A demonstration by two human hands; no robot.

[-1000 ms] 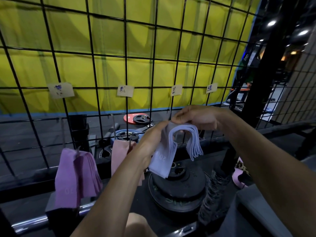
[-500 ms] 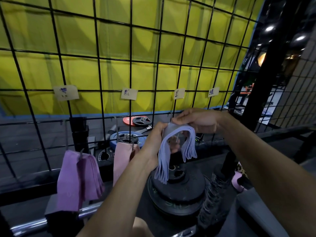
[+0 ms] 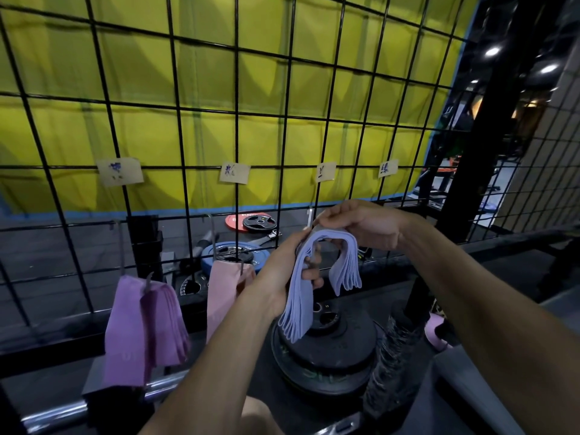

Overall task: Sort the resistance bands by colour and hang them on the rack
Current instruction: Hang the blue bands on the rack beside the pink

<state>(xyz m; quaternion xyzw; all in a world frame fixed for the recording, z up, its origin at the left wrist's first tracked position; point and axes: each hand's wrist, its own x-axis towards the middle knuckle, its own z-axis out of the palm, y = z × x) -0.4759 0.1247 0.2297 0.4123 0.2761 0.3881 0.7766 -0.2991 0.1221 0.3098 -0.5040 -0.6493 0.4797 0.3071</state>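
Yellow padding fills the background behind the black wire grid rack. Four paper labels are clipped along one grid wire; the third label is our landmark, its writing too small to read.

Just below that label, both hands hold the bundle of pale blue bands arched over in a loop. Our right hand pinches the crown of the arch, fingers closed on the bands. Our left hand has its fingers wrapped round the nearer, longer leg of the bundle. A thin metal hook stands just below the label and right beside the right fingertips; whether the bands already sit over it we cannot tell.

Well left of the label, purple bands and pink bands hang on their own hooks, so two colours look done.

To do this step well, we judge:
- keep the whole stack pinched flat so no band slips out
- lead the crown over the hook tip, left hand steadying the tails
- let go only once the arch sits seated.

Below the label, weight plates lie stacked under the dangling ends.
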